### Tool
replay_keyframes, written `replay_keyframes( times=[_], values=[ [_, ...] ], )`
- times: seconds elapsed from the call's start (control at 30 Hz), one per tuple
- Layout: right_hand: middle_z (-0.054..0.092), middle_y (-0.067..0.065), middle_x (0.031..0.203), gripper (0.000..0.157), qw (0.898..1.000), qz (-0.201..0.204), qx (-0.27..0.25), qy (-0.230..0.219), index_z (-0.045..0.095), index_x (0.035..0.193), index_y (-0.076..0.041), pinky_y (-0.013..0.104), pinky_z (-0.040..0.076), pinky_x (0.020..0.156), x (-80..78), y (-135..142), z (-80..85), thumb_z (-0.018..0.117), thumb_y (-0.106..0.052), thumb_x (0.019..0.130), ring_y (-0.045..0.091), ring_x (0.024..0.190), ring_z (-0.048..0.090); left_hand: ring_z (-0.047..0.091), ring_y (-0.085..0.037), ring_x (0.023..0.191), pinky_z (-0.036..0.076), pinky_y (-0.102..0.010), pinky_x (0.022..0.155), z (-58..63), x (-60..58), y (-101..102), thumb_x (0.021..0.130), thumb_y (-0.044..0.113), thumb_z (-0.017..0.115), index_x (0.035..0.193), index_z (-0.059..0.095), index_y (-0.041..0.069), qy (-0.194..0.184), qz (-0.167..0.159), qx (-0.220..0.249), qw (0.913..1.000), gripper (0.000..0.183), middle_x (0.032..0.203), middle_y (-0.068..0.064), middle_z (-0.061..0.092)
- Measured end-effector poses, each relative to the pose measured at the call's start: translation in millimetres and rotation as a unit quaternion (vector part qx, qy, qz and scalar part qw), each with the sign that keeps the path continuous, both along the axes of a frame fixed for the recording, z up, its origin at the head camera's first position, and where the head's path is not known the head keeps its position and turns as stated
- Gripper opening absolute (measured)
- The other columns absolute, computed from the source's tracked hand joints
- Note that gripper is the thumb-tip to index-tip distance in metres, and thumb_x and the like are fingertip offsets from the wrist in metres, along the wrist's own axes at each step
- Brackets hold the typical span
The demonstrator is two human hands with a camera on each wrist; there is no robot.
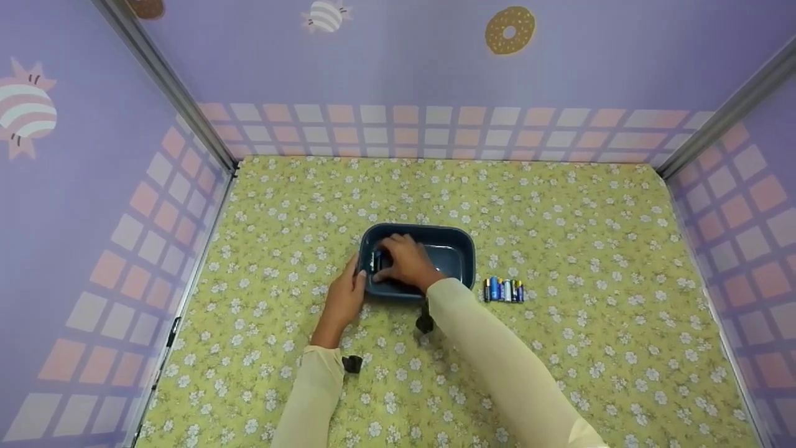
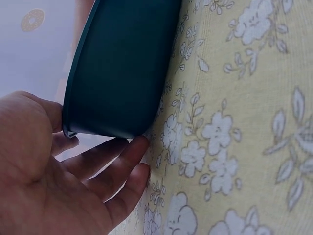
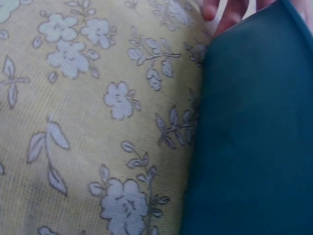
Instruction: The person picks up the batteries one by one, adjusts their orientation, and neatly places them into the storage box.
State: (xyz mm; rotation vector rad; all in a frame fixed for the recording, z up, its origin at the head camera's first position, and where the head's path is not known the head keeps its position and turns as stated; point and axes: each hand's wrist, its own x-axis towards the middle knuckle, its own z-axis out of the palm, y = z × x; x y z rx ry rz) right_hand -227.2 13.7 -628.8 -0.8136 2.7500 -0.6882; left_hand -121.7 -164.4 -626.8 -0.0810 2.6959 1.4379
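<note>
Dark teal, the basin (image 1: 461,241) sits on the floral cloth (image 1: 591,348) before you. Your left hand (image 1: 346,295) is at its left end — fingers loosely extended against the outer wall, thumb at the rim. Your right hand (image 1: 408,261) reaches inside near that same end, fingers bent beside small battery-like objects (image 1: 374,261); I cannot tell whether they grasp one. Batteries (image 1: 504,290) lie in a row just right of the basin.
</note>
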Motion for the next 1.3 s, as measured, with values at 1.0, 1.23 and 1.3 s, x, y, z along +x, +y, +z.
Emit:
replay_keyframes(
  times=[1.0, 1.23, 1.3],
  values=[
    [0.063, 0.009, 0.129, 0.073, 0.977, -0.037, -0.202, 0.051, 0.058, 0.142, -0.017, 0.051, 0.054, 0.094, 9.8, 126, 95.1, 0.084, -0.048, 0.081, 0.033, 0.115, 0.062, 0.053, -0.040, 0.137, 0.041, -0.059, 0.112, 2.4, 1.0, -1, 0.112, 0.034, 0.041, 0.165, 0.023, 0.017, -0.023, 0.011, -0.003, 0.9997, 0.058, 0.158, -0.019, 0.044],
    [0.064, 0.009, 0.129, 0.074, 0.973, -0.076, -0.199, 0.088, 0.058, 0.141, -0.015, 0.049, 0.051, 0.091, 18.4, 177, 99.4, 0.086, -0.044, 0.079, 0.031, 0.116, 0.060, 0.052, -0.041, 0.137, 0.040, -0.060, 0.113, -0.2, 0.4, 1, 0.111, 0.033, 0.042, 0.165, 0.024, 0.016, -0.021, 0.009, -0.001, 0.9997, 0.059, 0.159, -0.020, 0.043],
    [0.064, 0.010, 0.129, 0.072, 0.972, -0.084, -0.195, 0.095, 0.059, 0.141, -0.013, 0.050, 0.050, 0.092, 21.0, 190, 97.2, 0.087, -0.040, 0.080, 0.032, 0.117, 0.059, 0.051, -0.041, 0.138, 0.040, -0.060, 0.113, -0.6, -0.2, 2, 0.111, 0.032, 0.042, 0.165, 0.024, 0.016, -0.018, 0.009, 0.000, 0.9998, 0.058, 0.159, -0.020, 0.043]
  ],
)
